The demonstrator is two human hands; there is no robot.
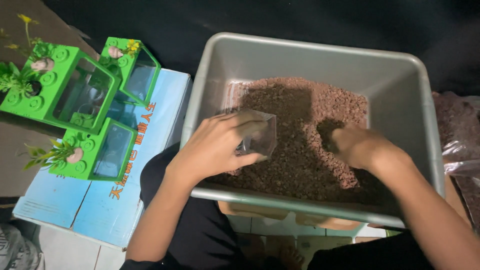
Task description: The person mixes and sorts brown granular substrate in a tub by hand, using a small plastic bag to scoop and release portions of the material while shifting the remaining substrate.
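Left hand (215,147) clamped around a small clear cup (260,135), tipped on its side, mouth facing right across the brown gravel (300,165) inside the grey tub (320,62). Right hand (357,145) just beside that mouth, fingers dug into the gravel (curled or spread, impossible to tell). Well off to the left, green planter boxes (75,95) stacked on a blue carton (110,200).

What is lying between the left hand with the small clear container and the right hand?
In the head view, only brown gravel in the grey tub lies between the left hand, holding the clear container, and the right hand.
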